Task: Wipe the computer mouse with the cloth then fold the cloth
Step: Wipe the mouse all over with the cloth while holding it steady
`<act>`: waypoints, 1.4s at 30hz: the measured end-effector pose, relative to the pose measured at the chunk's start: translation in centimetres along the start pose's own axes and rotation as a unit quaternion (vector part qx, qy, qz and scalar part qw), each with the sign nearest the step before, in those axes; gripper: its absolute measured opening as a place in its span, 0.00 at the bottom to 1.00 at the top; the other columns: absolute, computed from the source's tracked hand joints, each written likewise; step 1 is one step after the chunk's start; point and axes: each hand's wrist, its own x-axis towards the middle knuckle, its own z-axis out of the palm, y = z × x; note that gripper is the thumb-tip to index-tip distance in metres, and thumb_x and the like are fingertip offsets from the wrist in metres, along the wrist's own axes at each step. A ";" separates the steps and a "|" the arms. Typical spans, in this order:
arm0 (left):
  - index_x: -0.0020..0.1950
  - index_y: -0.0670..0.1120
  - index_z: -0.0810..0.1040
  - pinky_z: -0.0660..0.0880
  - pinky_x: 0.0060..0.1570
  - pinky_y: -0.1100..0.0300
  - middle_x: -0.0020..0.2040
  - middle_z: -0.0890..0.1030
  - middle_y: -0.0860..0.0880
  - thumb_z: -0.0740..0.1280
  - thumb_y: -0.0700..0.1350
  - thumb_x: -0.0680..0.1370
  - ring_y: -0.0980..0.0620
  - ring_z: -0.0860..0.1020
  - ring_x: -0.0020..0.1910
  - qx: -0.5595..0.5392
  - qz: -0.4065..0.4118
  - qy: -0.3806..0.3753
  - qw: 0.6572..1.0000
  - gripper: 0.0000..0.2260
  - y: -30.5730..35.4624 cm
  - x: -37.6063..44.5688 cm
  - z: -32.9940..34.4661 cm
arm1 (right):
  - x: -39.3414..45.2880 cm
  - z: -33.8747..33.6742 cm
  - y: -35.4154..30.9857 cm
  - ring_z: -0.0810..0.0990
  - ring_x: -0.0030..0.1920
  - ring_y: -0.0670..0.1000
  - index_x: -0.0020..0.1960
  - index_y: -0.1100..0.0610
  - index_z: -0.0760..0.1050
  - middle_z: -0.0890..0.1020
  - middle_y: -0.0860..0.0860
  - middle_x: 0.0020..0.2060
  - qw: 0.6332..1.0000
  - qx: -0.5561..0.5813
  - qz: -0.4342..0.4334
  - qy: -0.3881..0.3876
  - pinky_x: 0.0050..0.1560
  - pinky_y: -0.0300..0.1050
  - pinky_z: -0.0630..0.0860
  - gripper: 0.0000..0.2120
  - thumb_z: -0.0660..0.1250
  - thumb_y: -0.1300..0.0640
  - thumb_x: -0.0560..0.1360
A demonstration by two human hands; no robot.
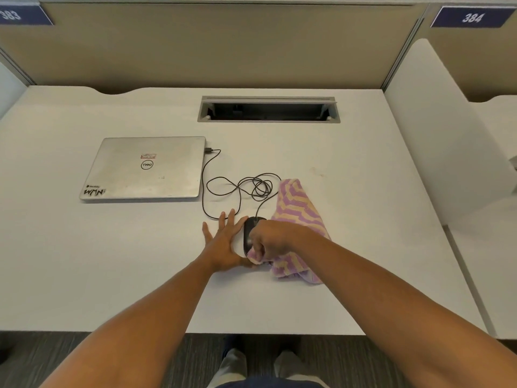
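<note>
The single head-mounted wide-angle camera looked forward and steeply down from above the near edge of the white desk (307, 303). Both forearms entered from the bottom of the frame, close to the lens. The view faced the beige partition (223, 46) at the far side. Wide-angle distortion curved the desk edges. No second view was supplied.
</note>
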 end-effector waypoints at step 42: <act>0.78 0.64 0.49 0.24 0.68 0.42 0.81 0.42 0.55 0.75 0.75 0.50 0.58 0.30 0.76 -0.049 -0.016 0.015 0.999 0.62 0.5 0.0 0.1 | 2.0 0.3 1.2 0.76 0.50 0.47 0.53 0.53 0.84 0.79 0.47 0.51 0.994 0.068 -0.034 0.073 0.50 0.41 0.71 0.08 0.70 0.57 0.75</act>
